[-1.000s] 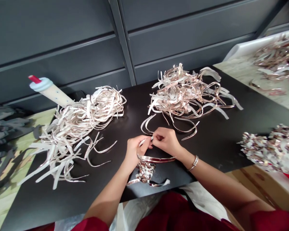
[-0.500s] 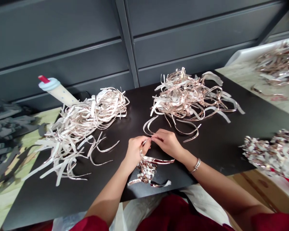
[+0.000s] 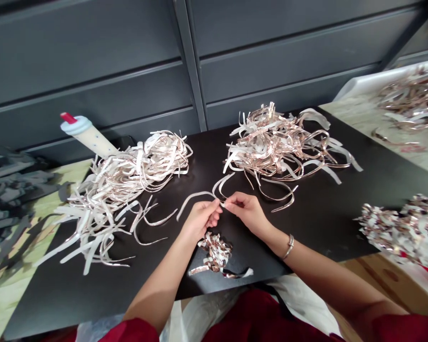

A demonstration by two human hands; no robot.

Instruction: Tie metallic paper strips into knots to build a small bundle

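My left hand [image 3: 199, 219] pinches one end of a curved white strip [image 3: 190, 199] that arcs out to the left over the black tabletop [image 3: 321, 209]. My right hand [image 3: 246, 211], with a bracelet on its wrist, is closed in a pinch just right of it, fingertips almost meeting the left hand's; what it holds is too small to make out. Below both hands lies a small heap of shiny peeled scraps [image 3: 216, 254]. A pile of whitish strips [image 3: 124, 183] lies to the left, a pile of rose-gold strips [image 3: 281, 145] to the back right.
A white bottle with a red tip [image 3: 83, 133] leans behind the left pile. Dark grey cut-outs [image 3: 14, 199] lie at far left. Another heap of shiny scraps [image 3: 403, 228] sits at right, and a white tray of strips [image 3: 410, 90] at back right. Grey panels rise behind.
The curved strip that hung in a loop below my hands now sticks out to the left from my left hand, white side up. My hands have stayed together.
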